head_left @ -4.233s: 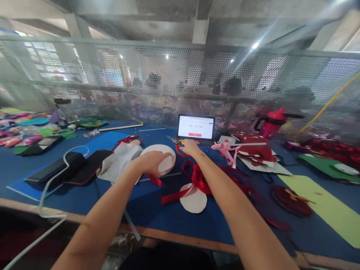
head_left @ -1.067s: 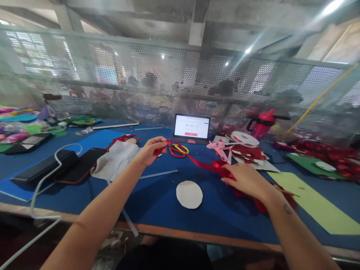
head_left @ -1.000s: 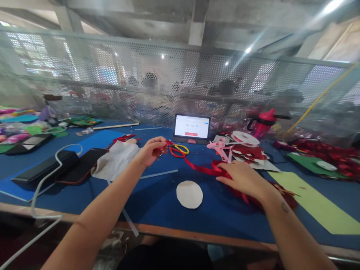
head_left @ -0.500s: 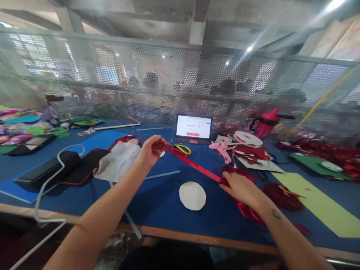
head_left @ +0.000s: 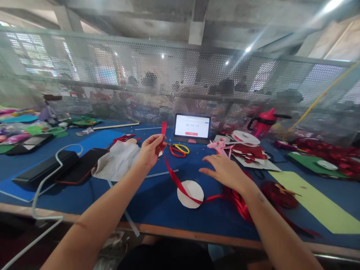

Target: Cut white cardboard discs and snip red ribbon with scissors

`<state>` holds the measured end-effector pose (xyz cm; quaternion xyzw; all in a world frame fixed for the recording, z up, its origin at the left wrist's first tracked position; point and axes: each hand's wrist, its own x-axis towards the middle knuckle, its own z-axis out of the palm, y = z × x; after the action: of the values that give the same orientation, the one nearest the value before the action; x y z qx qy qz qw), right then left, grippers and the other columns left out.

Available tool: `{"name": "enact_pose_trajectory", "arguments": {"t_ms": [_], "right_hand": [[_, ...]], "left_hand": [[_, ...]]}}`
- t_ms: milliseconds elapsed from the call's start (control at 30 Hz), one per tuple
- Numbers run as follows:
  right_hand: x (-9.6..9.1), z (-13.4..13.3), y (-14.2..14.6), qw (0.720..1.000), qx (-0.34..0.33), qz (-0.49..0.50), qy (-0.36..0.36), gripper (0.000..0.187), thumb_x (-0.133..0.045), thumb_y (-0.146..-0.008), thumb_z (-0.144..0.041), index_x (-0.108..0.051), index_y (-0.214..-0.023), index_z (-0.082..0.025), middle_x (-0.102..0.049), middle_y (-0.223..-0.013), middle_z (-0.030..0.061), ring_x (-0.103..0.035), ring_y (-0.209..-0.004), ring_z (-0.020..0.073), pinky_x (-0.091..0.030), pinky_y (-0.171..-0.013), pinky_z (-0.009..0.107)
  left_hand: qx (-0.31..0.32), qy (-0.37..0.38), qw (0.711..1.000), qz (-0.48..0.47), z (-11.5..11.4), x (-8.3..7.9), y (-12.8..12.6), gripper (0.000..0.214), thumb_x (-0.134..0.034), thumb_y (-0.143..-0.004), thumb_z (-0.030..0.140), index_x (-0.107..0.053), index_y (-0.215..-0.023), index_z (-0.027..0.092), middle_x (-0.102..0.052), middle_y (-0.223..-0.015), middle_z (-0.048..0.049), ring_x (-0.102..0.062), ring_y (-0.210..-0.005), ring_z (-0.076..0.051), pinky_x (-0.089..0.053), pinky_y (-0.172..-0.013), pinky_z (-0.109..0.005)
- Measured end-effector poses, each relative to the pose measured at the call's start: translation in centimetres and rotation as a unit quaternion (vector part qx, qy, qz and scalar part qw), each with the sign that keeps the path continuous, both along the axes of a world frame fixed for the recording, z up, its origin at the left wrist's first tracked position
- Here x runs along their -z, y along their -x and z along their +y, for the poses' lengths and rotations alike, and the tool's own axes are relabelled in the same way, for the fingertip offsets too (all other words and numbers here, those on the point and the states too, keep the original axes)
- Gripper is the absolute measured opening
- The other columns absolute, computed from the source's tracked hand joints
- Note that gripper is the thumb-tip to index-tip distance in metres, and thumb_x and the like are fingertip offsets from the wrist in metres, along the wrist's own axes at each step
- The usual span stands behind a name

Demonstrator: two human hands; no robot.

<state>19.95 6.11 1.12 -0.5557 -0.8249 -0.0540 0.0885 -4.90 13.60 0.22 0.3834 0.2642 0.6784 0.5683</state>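
My left hand (head_left: 152, 149) pinches a red ribbon (head_left: 174, 177) near its end, and a short tip sticks up above the fingers. From there the strip droops across a white round disc (head_left: 189, 189) and runs right to a bundle of red ribbon (head_left: 239, 204) on the table. My right hand (head_left: 223, 170) hovers above that bundle with fingers apart and nothing in them. Just beyond it lies a pink glue gun (head_left: 218, 145), partly hidden by the hand. Scissors with red and yellow handles (head_left: 179, 150) rest between the two hands, farther back.
A tablet (head_left: 191, 126) showing a timer stands at the back. On the left are a white cloth (head_left: 114, 165), a phone (head_left: 81, 167) and a white cable (head_left: 57, 157). A white spool (head_left: 245, 138), pink bottle (head_left: 264, 122) and yellow sheet (head_left: 317, 202) lie right. A perforated metal screen (head_left: 112, 78) closes the far side.
My right hand has let go of the ribbon and moved up and left, its fingers spreading. The ribbon, stretched taut before, now sags over the white disc. My left hand still holds its end.
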Motion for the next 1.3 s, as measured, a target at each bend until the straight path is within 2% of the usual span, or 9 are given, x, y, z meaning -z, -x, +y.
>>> {"name": "enact_pose_trajectory", "arguments": {"t_ms": [200, 367, 533, 700, 867, 1033, 1167, 1233, 1300], "right_hand": [[1.5, 6.4, 4.4, 0.999, 0.039, 0.028, 0.019, 0.026, -0.043, -0.089, -0.036, -0.062, -0.096, -0.021, -0.067, -0.091, 0.0068, -0.061, -0.088, 0.0218, -0.042, -0.071, 0.028], [3.7, 11.8, 7.1, 0.997, 0.039, 0.038, 0.051, 0.029, -0.054, -0.082, -0.029, -0.058, -0.106, -0.012, -0.063, -0.105, 0.0130, -0.058, -0.097, 0.0218, -0.041, -0.077, 0.027], [4.7, 13.8, 8.7, 0.993, 0.058, 0.065, 0.086, 0.032, -0.060, -0.076, -0.026, -0.058, -0.103, -0.008, -0.064, -0.102, 0.0144, -0.060, -0.092, 0.0215, -0.044, -0.078, 0.032], [4.2, 14.5, 7.8, 0.977, 0.111, 0.153, 0.099, 0.033, -0.066, -0.066, -0.028, -0.064, -0.090, -0.006, -0.064, -0.097, 0.0202, -0.059, -0.094, 0.0288, -0.042, -0.075, 0.030], [2.9, 12.9, 5.2, 0.937, 0.100, 0.314, 0.117, 0.029, -0.049, -0.076, -0.033, -0.059, -0.090, -0.010, -0.063, -0.076, 0.0100, -0.060, -0.072, 0.0193, -0.044, -0.062, 0.028], [2.6, 7.4, 2.6, 0.879, 0.004, 0.462, 0.117, 0.033, -0.044, -0.078, -0.042, -0.048, -0.099, -0.017, -0.053, -0.072, -0.0006, -0.051, -0.056, 0.0101, -0.044, -0.053, 0.024], [3.4, 3.7, 0.6, 0.782, -0.094, 0.596, 0.157, 0.037, -0.063, -0.067, -0.046, -0.043, -0.087, -0.022, -0.046, -0.070, -0.0030, -0.048, -0.056, 0.0110, -0.043, -0.051, 0.025], [3.8, 2.7, -0.4, 0.780, -0.122, 0.590, 0.168, 0.043, -0.065, -0.064, -0.051, -0.044, -0.089, -0.023, -0.047, -0.076, -0.0009, -0.051, -0.067, 0.0144, -0.046, -0.058, 0.027], [4.3, 2.3, -1.0, 0.804, -0.146, 0.550, 0.172, 0.048, -0.063, -0.064, -0.057, -0.045, -0.093, -0.023, -0.049, -0.086, 0.0024, -0.053, -0.081, 0.0179, -0.047, -0.073, 0.032]], "left_hand": [[-0.025, 0.000, 1.000, 0.008, 0.7, -0.1, 0.7, 0.033, -0.074, -0.057, 0.013, -0.064, -0.088, 0.018, -0.064, -0.065, 0.0020, -0.055, -0.050, -0.006, -0.048, -0.057, -0.019], [0.025, 0.055, 0.996, 0.064, 0.2, 0.1, 0.1, 0.031, -0.079, -0.050, 0.018, -0.062, -0.075, 0.013, -0.064, -0.062, 0.0003, -0.058, -0.052, -0.009, -0.047, -0.054, -0.021], [0.070, 0.042, 0.988, 0.134, -0.4, 0.8, -0.7, 0.027, -0.077, -0.054, 0.030, -0.060, -0.064, 0.012, -0.058, -0.055, 0.0008, -0.042, -0.039, -0.002, -0.029, -0.036, -0.015], [0.086, 0.041, 0.983, 0.154, -0.6, 1.1, -1.1, 0.029, -0.076, -0.056, 0.036, -0.059, -0.060, 0.012, -0.047, -0.047, 0.0043, -0.028, -0.033, 0.001, -0.014, -0.033, -0.015], [0.085, 0.022, 0.979, 0.187, -0.8, 1.2, -1.2, 0.028, -0.072, -0.062, 0.040, -0.064, -0.065, 0.013, -0.035, -0.042, 0.0081, -0.024, -0.033, 0.000, -0.012, -0.034, -0.016], [0.069, 0.050, 0.971, 0.221, -1.0, 1.6, -1.6, 0.023, -0.071, -0.062, 0.035, -0.065, -0.065, 0.013, -0.043, -0.042, 0.0056, -0.034, -0.034, -0.002, -0.021, -0.034, -0.015], [0.085, 0.086, 0.970, 0.212, -1.5, 2.0, -2.3, 0.017, -0.068, -0.062, 0.028, -0.059, -0.062, 0.014, -0.058, -0.053, 0.0002, -0.051, -0.043, -0.007, -0.037, -0.042, -0.016], [0.103, 0.090, 0.968, 0.210, -1.8, 2.1, -2.6, 0.014, -0.066, -0.063, 0.025, -0.058, -0.067, 0.015, -0.058, -0.053, 0.0012, -0.046, -0.037, -0.005, -0.030, -0.036, -0.015], [0.114, 0.086, 0.969, 0.204, -1.9, 2.1, -2.8, 0.014, -0.065, -0.064, 0.024, -0.058, -0.073, 0.015, -0.053, -0.049, 0.0039, -0.035, -0.032, -0.002, -0.018, -0.033, -0.015]]}}
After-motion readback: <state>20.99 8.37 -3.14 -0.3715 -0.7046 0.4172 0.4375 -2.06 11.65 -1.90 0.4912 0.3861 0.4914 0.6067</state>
